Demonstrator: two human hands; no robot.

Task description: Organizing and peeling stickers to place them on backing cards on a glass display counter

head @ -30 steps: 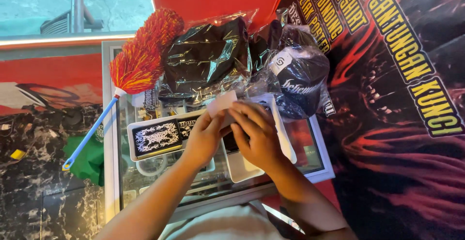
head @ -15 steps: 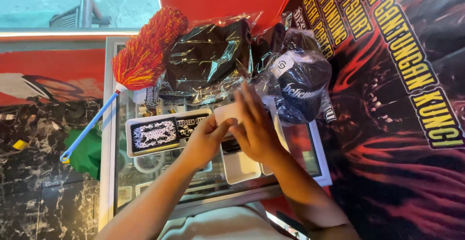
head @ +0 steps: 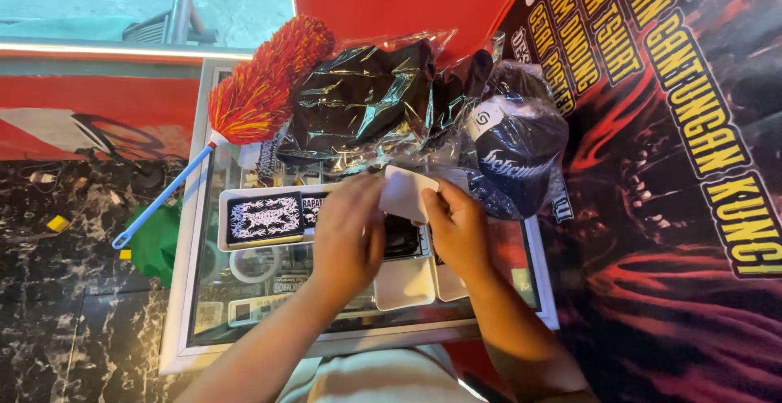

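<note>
I am standing over a glass counter (head: 204, 321) that is carrying black bagged clothes (head: 358, 98), a bagged cap (head: 517, 155), a red duster (head: 261, 85) and a white tray (head: 224, 224) of stickers. Above that tray, my left hand (head: 349, 236) and right hand (head: 458, 228) are both pinching a small white card (head: 405, 194), fingers curled shut on its edges. The card is hovering just above the dark items between my hands.
</note>
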